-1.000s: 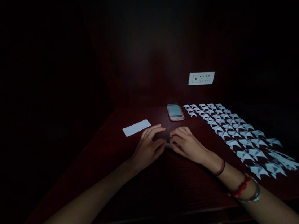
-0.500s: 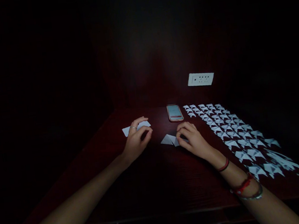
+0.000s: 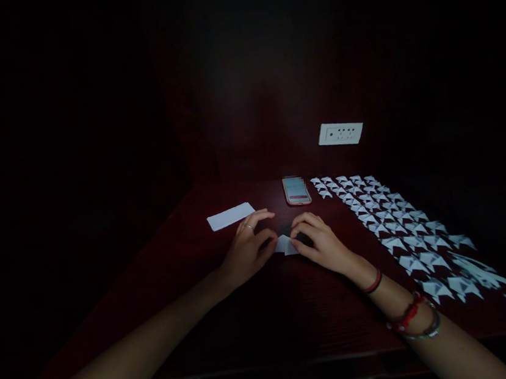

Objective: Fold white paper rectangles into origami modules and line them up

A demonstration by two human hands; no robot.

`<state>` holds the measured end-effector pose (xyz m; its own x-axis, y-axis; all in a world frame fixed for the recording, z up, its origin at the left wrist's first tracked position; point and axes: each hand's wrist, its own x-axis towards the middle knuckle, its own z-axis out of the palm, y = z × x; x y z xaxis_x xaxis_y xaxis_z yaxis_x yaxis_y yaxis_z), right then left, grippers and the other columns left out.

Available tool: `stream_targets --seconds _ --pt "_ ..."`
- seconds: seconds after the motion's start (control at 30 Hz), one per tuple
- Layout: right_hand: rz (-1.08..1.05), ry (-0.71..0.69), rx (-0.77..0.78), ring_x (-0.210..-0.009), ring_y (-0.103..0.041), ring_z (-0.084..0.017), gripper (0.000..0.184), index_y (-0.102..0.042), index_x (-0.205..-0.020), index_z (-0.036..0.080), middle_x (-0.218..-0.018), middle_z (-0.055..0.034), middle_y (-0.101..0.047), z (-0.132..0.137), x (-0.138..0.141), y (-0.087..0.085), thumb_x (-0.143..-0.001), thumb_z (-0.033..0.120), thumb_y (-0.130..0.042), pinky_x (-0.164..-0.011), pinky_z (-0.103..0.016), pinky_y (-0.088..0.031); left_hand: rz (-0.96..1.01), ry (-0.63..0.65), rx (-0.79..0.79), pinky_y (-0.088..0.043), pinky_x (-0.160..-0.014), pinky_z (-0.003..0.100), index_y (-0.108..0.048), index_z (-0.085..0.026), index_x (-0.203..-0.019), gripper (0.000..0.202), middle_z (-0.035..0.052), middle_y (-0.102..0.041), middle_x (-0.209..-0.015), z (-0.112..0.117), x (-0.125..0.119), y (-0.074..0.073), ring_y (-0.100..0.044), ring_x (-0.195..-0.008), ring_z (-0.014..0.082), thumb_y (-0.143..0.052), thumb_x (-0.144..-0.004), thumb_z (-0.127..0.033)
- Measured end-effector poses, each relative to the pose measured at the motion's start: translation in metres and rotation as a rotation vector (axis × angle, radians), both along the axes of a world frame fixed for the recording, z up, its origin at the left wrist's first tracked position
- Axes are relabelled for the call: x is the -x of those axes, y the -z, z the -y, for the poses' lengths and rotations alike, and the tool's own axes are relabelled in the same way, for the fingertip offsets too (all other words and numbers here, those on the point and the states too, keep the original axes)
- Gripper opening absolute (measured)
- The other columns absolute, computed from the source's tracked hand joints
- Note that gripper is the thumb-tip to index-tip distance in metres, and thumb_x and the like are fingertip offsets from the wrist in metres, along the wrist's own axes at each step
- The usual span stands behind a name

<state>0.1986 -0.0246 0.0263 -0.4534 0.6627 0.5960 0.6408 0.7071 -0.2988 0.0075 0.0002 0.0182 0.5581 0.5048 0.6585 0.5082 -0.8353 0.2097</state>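
Note:
A small folded white paper piece [image 3: 284,245] lies on the dark red table [image 3: 269,323] between both hands. My left hand [image 3: 247,248], with a ring on one finger, pinches its left edge with curled fingers. My right hand [image 3: 321,242] presses curled fingers on its right side; the wrist wears red and metal bracelets. A stack of white paper strips [image 3: 231,215] lies just beyond my left hand.
Several rows of folded white paper pieces [image 3: 406,232] cover the table's right side. A phone [image 3: 296,190] with a lit screen lies at the back. A white wall socket plate [image 3: 341,133] sits on the dark back wall. The surroundings are very dark.
My left hand went out to the strip stack half a second ago and has come back to the folded piece. My right hand stayed on the piece throughout.

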Motion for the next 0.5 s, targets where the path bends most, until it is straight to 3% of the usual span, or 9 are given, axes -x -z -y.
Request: stream_targets --seconds 0.23,0.5 --pt "0.001 -0.026 -0.037 -0.085 -0.045 -0.015 0.009 -0.053 -0.082 0.018 -0.088 -0.0037 -0.049 0.0045 0.0041 -0.0023 -0.078 0.019 -0.046 -0.076 -0.03 -0.033 -0.072 -0.008 -0.131 -0.026 -0.093 0.043 -0.056 -0.018 -0.078 0.008 0.0034 -0.035 -0.119 0.0044 -0.0028 -0.0011 -0.028 -0.114 0.0223 -0.05 -0.075 -0.014" --pt "0.032 -0.023 -0.081 -0.084 -0.044 -0.016 0.011 -0.054 -0.082 0.017 -0.087 -0.0044 -0.05 0.0065 0.0061 -0.0048 -0.078 0.018 -0.043 -0.076 -0.032 -0.033 -0.032 0.008 -0.112 -0.027 -0.093 0.043 -0.056 -0.019 -0.083 0.009 0.0036 -0.035 -0.119 0.0048 -0.0054 0.0007 -0.028 -0.114 0.0216 -0.051 -0.076 -0.017"
